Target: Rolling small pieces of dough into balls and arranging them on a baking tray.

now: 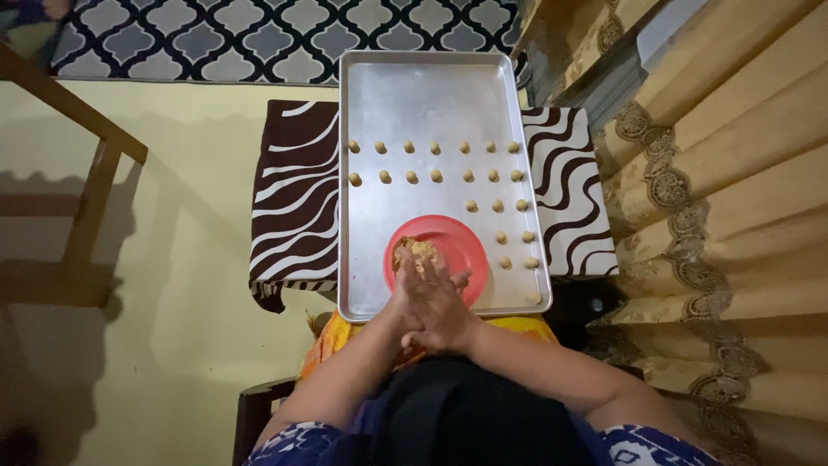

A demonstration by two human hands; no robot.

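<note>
Hands (434, 302) pressed tog. over red bowl (448, 246), dough (417, 252) just beyond.

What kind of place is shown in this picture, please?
Probably a room in a home, used for baking: a metal baking tray of small dough balls lies on a striped cloth, beside gold curtains and a patterned rug.

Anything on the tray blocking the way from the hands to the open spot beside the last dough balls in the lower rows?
Partly. The red plate of dough sits on the metal tray just ahead of the pressed-together left hand and right hand, left of the lower dough balls. Bare tray lies between them.
</note>
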